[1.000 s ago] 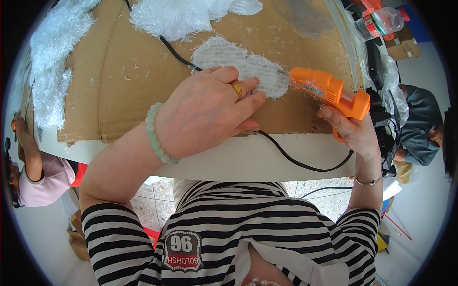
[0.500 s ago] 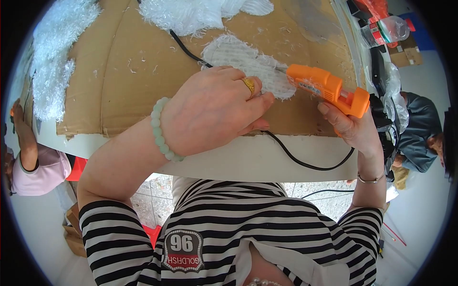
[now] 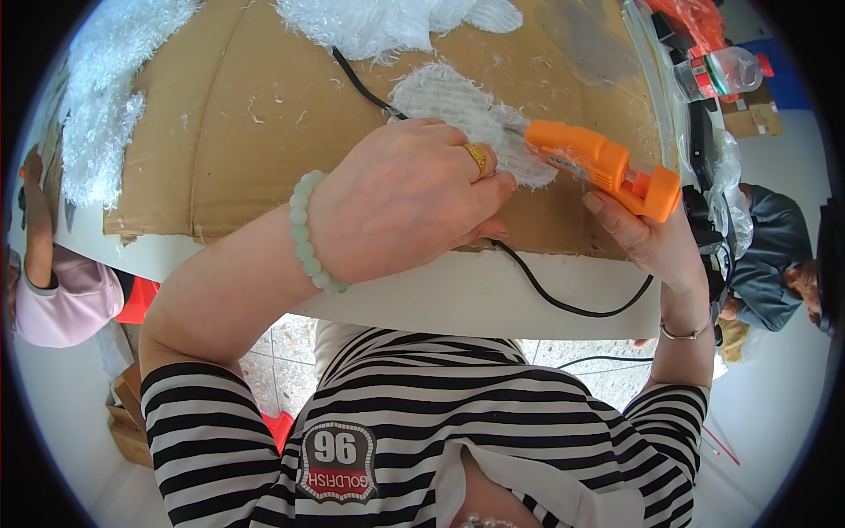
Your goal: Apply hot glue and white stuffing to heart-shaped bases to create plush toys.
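A piece of white shaggy fabric (image 3: pixel 453 99) lies with its woven side up on a brown cardboard sheet (image 3: pixel 255 132). Curled over its lower left edge is my left hand (image 3: pixel 409 194), closed on the fabric, its fingertips mostly hidden. In my right hand (image 3: pixel 635 231) I grip an orange glue gun (image 3: pixel 576 151) from below. The gun's metal nozzle (image 3: pixel 517 129) points left over the fabric's right part; whether it touches is too small to tell. A black cord (image 3: pixel 563 301) loops between my hands along the table's near edge.
More white shaggy fabric lies at the far edge (image 3: pixel 387 26) and far left (image 3: pixel 101 97). At the right are a clear plastic bottle (image 3: pixel 723 73) and a crumpled plastic bag (image 3: pixel 729 180). One person in pink (image 3: pixel 66 299) is at left, another in dark clothing (image 3: pixel 770 251) at right.
The fabric piece and my left hand have shifted slightly right in view. The glue gun has barely moved, so its nozzle now reaches a little farther over the fabric.
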